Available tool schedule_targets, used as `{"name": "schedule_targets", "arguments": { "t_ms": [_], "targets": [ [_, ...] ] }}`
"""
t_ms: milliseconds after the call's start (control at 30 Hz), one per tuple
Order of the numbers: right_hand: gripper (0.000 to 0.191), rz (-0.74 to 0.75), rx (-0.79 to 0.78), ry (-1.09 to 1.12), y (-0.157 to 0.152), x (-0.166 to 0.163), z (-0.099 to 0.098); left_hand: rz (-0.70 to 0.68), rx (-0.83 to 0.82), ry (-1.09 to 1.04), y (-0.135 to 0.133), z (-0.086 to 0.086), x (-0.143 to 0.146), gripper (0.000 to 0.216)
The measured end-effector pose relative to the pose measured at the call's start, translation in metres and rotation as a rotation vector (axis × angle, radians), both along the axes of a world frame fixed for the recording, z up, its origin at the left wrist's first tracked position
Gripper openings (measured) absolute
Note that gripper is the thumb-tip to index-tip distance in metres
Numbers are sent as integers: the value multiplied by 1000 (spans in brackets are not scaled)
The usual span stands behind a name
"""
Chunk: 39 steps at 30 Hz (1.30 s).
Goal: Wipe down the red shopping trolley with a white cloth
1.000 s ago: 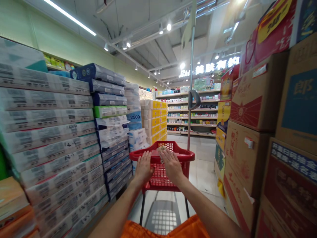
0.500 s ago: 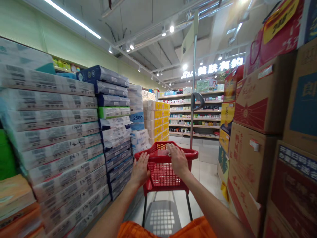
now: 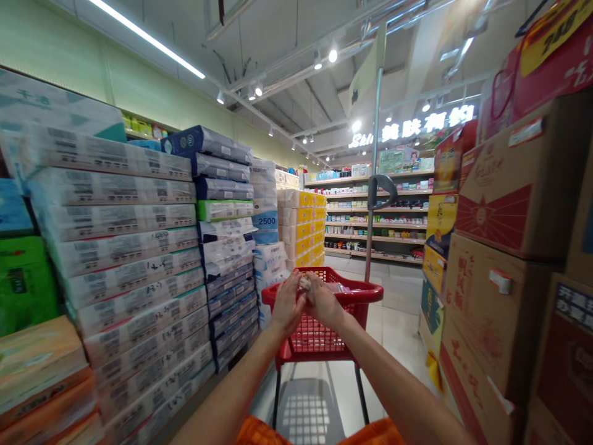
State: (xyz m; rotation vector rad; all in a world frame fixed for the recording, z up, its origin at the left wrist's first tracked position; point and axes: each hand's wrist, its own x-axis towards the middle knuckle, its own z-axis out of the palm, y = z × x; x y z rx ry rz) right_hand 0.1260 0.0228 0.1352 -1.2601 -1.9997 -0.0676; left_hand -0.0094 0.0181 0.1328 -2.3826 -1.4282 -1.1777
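My left hand [image 3: 287, 304] and my right hand [image 3: 325, 304] meet over the near rim of a red shopping cart [image 3: 369, 293]. Between their fingers is a small, crumpled, whitish wad [image 3: 305, 283] that looks like tissue or paper. Both hands are closed on it, and the fingers cover most of it. Inside the basket, just beyond my right hand, part of a pale, flat package [image 3: 338, 287] shows. The rest of the basket's contents is hidden by my hands and the rim.
Stacked white paper packs [image 3: 134, 238] and dark blue packs [image 3: 227, 247] line the left side. Cardboard cartons [image 3: 491, 204] rise on the right. A metal pole [image 3: 374, 161] stands beyond the cart. Stocked shelves [image 3: 375, 216] cross the far end of the tiled aisle.
My left hand has left the cart's rim and moved right to join my right hand at the crumpled wad. The right hand has shifted slightly left. The view has turned a little left.
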Motion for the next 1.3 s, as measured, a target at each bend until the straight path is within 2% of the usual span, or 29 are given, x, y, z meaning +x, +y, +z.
{"name": "schedule_targets", "arguments": {
  "t_ms": [100, 167, 233, 300, 367, 467, 533, 733, 800, 900, 967, 1033, 1167, 1233, 1300],
  "targets": [
    [92, -115, -119, -130, -9, 30, -2, -24, -139, 49, 5, 3, 31, 43],
    [86, -205, -211, -188, -15, 47, -5, -9, -117, 130, 6, 1, 49, 46],
    [76, -243, -209, -226, -18, 60, -9, 9, -26, 159, 5, -3, 55, 46],
    [68, -270, -139, -227, -17, 69, -14, 17, 48, 144, 4, -7, 46, 37],
    [61, -316, -70, -201, -15, 76, -19, 30, 96, 128, 5, -12, 19, 29],
    [52, -355, 2, -174, -12, 84, -25, 183, 139, 59, 10, -17, -29, 27],
    [50, -352, 43, -169, -11, 85, -29, 268, 158, 24, 11, -19, -44, 28],
    [47, -314, 156, -161, -17, 78, -37, 85, 195, 118, 4, -24, -8, 30],
    [47, -295, 170, -168, -19, 79, -39, 104, 198, 119, 5, -26, -17, 31],
    [47, -283, 191, -168, -23, 80, -41, 240, 196, 87, 11, -28, -55, 31],
    [47, -288, 196, -152, -25, 79, -42, 310, 192, 70, 13, -28, -70, 32],
    [47, -294, 193, -132, -27, 77, -42, 271, 183, 98, 11, -27, -62, 32],
    [45, -256, 192, -139, -29, 81, -39, 106, 184, 154, 3, -25, -22, 33],
    [40, -271, 205, -120, -28, 90, -39, 106, 187, 154, 4, -25, -22, 33],
    [36, -351, 233, -43, -25, 102, -41, 185, 189, 123, 8, -27, -40, 33]
  ]
}}
